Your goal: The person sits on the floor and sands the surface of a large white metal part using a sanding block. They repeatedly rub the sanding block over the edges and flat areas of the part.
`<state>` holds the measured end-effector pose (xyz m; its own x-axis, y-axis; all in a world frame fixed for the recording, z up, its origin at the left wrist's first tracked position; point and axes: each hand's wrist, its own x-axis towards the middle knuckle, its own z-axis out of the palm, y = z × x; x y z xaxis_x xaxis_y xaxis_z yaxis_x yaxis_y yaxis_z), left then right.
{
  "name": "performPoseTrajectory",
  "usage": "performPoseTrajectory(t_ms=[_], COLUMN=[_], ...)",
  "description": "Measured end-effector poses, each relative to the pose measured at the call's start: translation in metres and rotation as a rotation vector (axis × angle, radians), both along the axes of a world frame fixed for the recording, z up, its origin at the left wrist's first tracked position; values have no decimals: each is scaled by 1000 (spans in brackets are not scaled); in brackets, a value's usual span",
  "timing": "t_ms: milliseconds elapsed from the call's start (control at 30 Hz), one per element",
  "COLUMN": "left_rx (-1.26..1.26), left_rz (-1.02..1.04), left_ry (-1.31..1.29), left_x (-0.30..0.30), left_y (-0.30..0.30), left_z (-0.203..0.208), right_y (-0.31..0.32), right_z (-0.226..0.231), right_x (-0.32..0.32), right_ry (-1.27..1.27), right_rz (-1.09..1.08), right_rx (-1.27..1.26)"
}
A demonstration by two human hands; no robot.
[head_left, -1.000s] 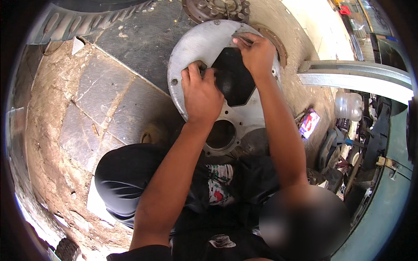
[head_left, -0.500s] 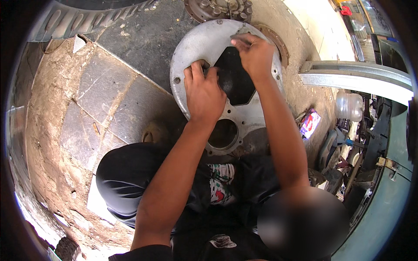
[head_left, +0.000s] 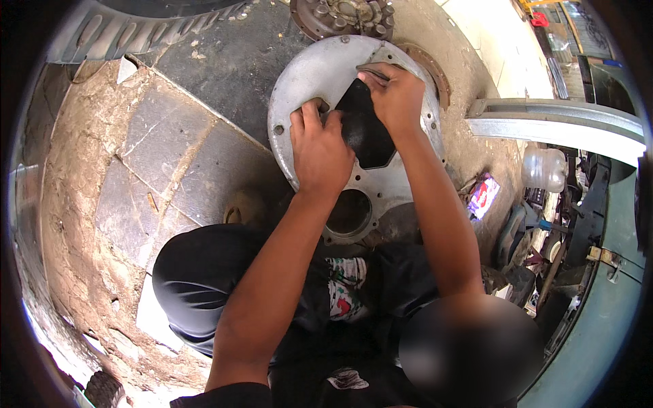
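Note:
A large round grey metal housing [head_left: 299, 81] lies in front of me, with a big dark angular opening and a smaller round hole at its near end. My left hand [head_left: 322, 156] rests on its left part, fingers curled at the edge of a dark gap, seemingly gripping the housing; the fingertips are partly hidden. Over the far side of the opening, my right hand [head_left: 398, 98] pinches a thin, dark grey folded piece [head_left: 373, 71], which looks like abrasive paper or cloth. It is against or just above the housing's face; I cannot tell which.
Beyond the housing sits a rusty hub with studs [head_left: 340, 17], and a rusty ring [head_left: 432, 71] lies at its right. A tyre [head_left: 136, 34] stands far left. On the right are a metal beam [head_left: 551, 115], a purple packet [head_left: 483, 197] and a clear plastic bottle [head_left: 544, 168].
My right hand has moved slightly left and nearer along the housing, with the grey piece in its fingers. The left hand stays in place on the housing. The whole view has shifted slightly.

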<state>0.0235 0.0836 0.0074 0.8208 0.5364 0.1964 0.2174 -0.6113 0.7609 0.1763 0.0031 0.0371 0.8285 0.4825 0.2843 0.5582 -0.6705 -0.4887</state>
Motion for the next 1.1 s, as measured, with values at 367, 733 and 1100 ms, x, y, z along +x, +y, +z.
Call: performPoseTrajectory(t_ms=[367, 733, 1100], left_rx=[63, 43, 83], left_rz=[-13, -25, -29], left_ry=[66, 16, 30], left_x=[-5, -1, 0], left_y=[1, -1, 1], left_z=[0, 2, -1], right_y=[9, 6, 19], right_z=[-1, -18, -12], right_x=[-1, -11, 1], right_ry=[-45, -76, -101], right_rz=[-84, -202, -258], right_rx=[41, 126, 87])
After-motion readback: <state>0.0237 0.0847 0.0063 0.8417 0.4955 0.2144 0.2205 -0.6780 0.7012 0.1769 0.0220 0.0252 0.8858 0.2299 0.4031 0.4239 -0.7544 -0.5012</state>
